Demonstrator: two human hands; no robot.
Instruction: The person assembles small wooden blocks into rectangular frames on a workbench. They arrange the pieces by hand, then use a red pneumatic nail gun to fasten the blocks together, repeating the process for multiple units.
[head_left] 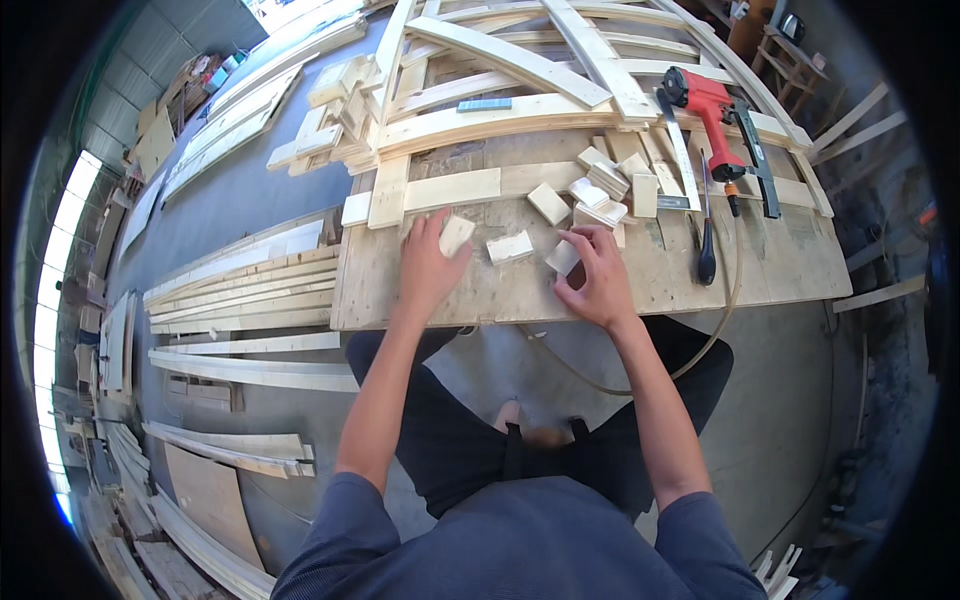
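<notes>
My left hand (428,262) is closed around a small pale wooden block (457,236) just above the near left part of the workbench (390,290). At the bench's near edge, my right hand (602,278) curls its thumb and fingers about another small pale block (563,258). Between the two hands a loose wooden block (510,247) lies flat on the bench top. Beyond my right hand is a heap of several similar blocks (603,180), some resting on others.
A red nail gun (705,115) with a hose stands right of the heap, beside a try square (680,160) and a screwdriver (707,250). Slatted wooden frames (480,125) fill the far bench, with a blue nail strip (484,105) on top. Long boards (240,290) lie at the left.
</notes>
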